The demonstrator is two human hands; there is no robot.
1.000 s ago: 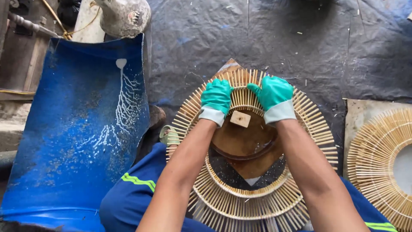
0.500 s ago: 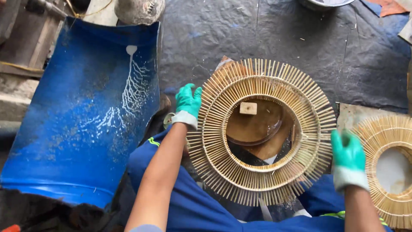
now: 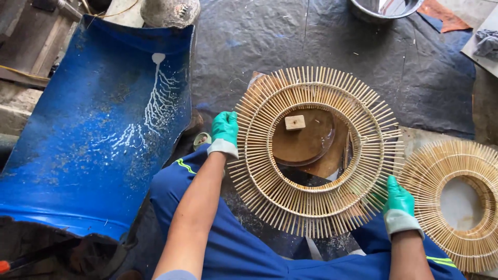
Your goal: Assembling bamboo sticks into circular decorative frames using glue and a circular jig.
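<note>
A: What is seen at the far left, around nine o'clock?

B: A curved blue plastic sheet (image 3: 98, 129) is laid there, streaked with white drips. A grey rounded object (image 3: 170, 11) is set at its upper edge, near eleven o'clock.

A: And the left hand?

B: The left hand (image 3: 224, 133), gloved in green, is closed on the nine o'clock rim of the round stick frame (image 3: 316, 150). A small roll of tape (image 3: 201, 140) is seen just beside that hand, toward the blue sheet.

A: Where is the frame itself placed?

B: It is held over the lap, above the blue trousers (image 3: 244, 243), at the centre of the view. It is built of thin wooden sticks fanned between rings. Through its open middle a brown round disc (image 3: 306, 137) is seen, with a small wooden block (image 3: 295, 122) resting on it.

A: The right hand?

B: The right hand (image 3: 399, 205), also gloved in green, is gripping the frame's rim at about four o'clock.

A: Anything further right?

B: A second stick frame (image 3: 459, 202) is laid flat at three o'clock, just beside the first. A metal basin (image 3: 384, 9) is partly seen at one o'clock on the dark tarpaulin (image 3: 415, 78).
</note>
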